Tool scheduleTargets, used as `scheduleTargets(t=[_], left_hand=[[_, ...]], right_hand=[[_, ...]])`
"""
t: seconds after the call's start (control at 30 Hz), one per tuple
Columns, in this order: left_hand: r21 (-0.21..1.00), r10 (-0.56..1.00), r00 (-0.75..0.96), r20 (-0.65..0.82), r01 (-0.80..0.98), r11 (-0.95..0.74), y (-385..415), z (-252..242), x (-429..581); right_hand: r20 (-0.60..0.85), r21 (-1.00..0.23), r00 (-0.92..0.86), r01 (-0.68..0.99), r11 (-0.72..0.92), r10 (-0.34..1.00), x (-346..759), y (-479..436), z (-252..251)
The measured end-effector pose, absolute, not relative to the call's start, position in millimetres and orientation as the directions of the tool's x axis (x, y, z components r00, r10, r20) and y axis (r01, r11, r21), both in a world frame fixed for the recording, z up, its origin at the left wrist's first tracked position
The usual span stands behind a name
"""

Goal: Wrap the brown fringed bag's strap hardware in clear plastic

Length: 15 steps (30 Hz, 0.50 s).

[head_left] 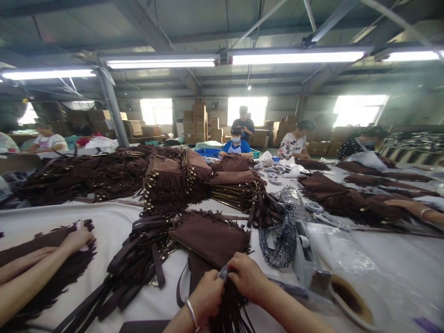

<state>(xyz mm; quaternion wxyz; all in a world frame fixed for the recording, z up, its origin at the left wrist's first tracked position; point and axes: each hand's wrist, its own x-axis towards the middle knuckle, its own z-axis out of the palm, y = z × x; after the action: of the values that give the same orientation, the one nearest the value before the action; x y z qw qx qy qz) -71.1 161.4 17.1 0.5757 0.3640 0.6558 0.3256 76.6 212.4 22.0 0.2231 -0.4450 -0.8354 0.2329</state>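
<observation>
My left hand, with a silver bangle at its wrist, and my right hand meet at the front centre. Their fingers are closed on a small grey-blue bundle, soft-looking, whose exact kind I cannot make out. Just beyond them a brown fringed bag with a zipper lies flat. More brown material with long fringe hangs below my hands, partly hidden by them. To the left is a heap of dark brown straps with metal clips. A black-and-white patterned cloth lies to the right.
Stacked fringed bags rise ahead. A tape dispenser, a tape roll and clear plastic bags lie to the right. A co-worker's hands work on brown fringed material at left; another person's hand reaches in at right.
</observation>
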Motion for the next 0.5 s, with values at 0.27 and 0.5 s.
scheduleTargets(t=[0.27, 0.5], left_hand=[[0.846, 0.845, -0.053, -0.532, 0.008, 0.533, 157, 20, -70], [0.848, 0.847, -0.062, -0.529, 0.004, 0.530, 158, 18, -66]], right_hand=[[0.184, -0.534, -0.459, 0.696, 0.480, 0.869, 79, 212, 20], [0.265, -0.381, -0.706, 0.549, 0.744, 0.657, 83, 207, 40]])
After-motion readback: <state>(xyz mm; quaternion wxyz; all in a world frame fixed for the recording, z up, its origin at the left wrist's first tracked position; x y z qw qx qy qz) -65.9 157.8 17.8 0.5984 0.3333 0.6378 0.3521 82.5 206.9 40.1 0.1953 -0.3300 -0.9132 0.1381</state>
